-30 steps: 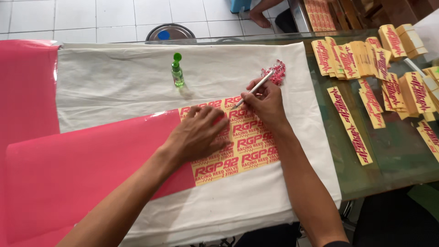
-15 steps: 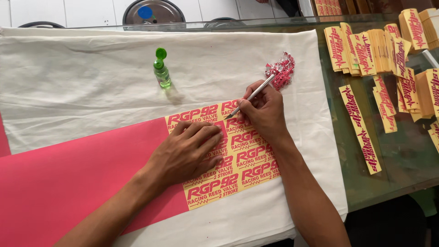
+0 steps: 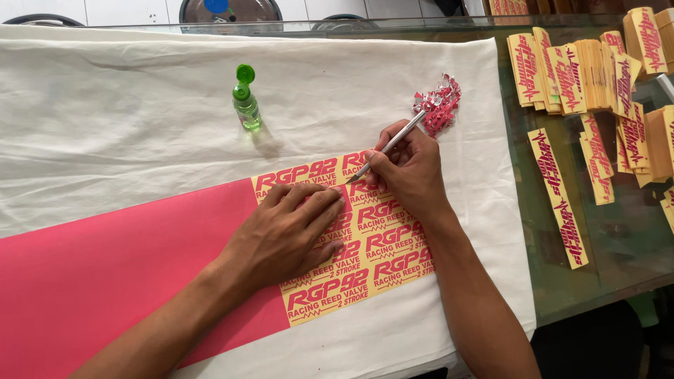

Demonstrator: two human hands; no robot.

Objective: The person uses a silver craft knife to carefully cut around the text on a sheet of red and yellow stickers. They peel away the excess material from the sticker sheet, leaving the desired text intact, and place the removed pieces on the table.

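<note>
A pink vinyl sheet (image 3: 105, 281) lies on a white cloth (image 3: 140, 126), and its right end is a yellow block of pink-lettered stickers (image 3: 379, 260). My left hand (image 3: 284, 235) rests flat on the stickers, fingers spread, pressing the sheet down. My right hand (image 3: 411, 172) grips a thin silver craft knife (image 3: 393, 144) like a pen, its tip touching the upper row of stickers. A small pile of pink and silver vinyl scraps (image 3: 439, 105) lies on the cloth just beyond the knife's handle.
A small green spray bottle (image 3: 246, 102) stands upright on the cloth behind my left hand. Stacks and loose strips of yellow stickers (image 3: 597, 70) cover the glass table (image 3: 611, 253) to the right. Round dark objects sit on the floor beyond the table's far edge.
The view has tilted down and shifted left. My right hand has moved the knife tip slightly along the upper sticker row. My left hand stays pressed on the sheet.
</note>
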